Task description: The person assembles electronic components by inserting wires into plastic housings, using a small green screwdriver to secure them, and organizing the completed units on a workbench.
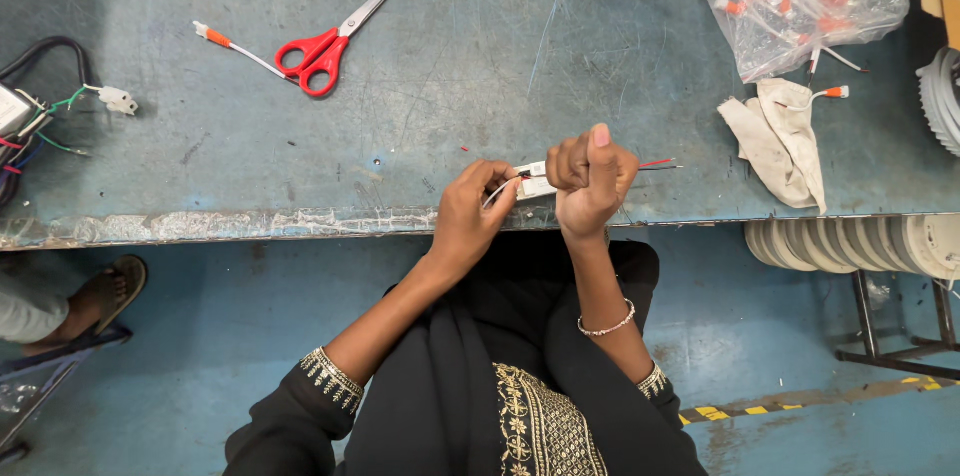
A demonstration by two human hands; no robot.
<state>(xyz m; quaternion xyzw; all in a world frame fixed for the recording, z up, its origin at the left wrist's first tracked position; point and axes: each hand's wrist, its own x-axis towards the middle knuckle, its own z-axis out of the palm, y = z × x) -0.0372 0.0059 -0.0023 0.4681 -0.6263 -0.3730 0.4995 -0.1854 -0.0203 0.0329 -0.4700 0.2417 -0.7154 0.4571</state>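
Right hand [592, 176] fisting tight around a small white plastic box with red and black wires [536, 182] at the edge of the scuffed blue-grey metal table [480, 66], left hand [472, 211] pinching its white wire end, red-handled scissors [335, 36] lying well apart up top

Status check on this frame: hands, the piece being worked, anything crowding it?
Right hand fisted around small white module; left hand pinching its wires. Red scissors and cloth lie well apart on the table.
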